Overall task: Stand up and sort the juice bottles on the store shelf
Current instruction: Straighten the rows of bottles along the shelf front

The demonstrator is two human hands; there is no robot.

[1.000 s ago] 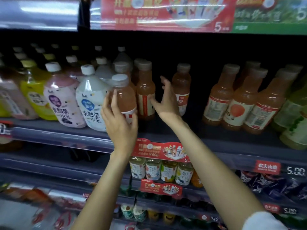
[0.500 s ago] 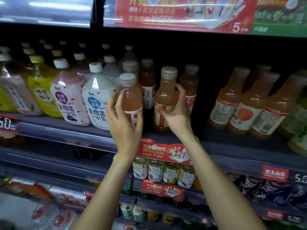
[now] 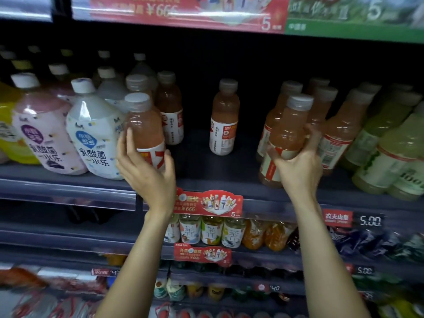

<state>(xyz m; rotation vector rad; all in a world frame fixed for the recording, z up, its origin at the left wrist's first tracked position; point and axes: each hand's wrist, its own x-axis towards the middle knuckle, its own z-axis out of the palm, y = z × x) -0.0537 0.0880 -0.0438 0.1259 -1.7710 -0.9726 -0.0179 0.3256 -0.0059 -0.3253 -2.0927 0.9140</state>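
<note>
My left hand grips the lower part of a pink juice bottle with a grey cap, upright at the shelf's front left of centre. My right hand holds a second pink juice bottle, tilted slightly, in front of a row of orange juice bottles. One pink juice bottle stands alone deeper on the shelf between my hands. More of the same kind stand behind the left one.
Fat white and pink yoghurt-drink bottles crowd the left of the shelf. Pale green bottles fill the far right. Red promo tags hang on the shelf edge. Lower shelves hold tea bottles.
My right hand has carried its bottle from beside the left bottle over to the right, in front of the orange row. The left hand keeps its hold on its bottle.
</note>
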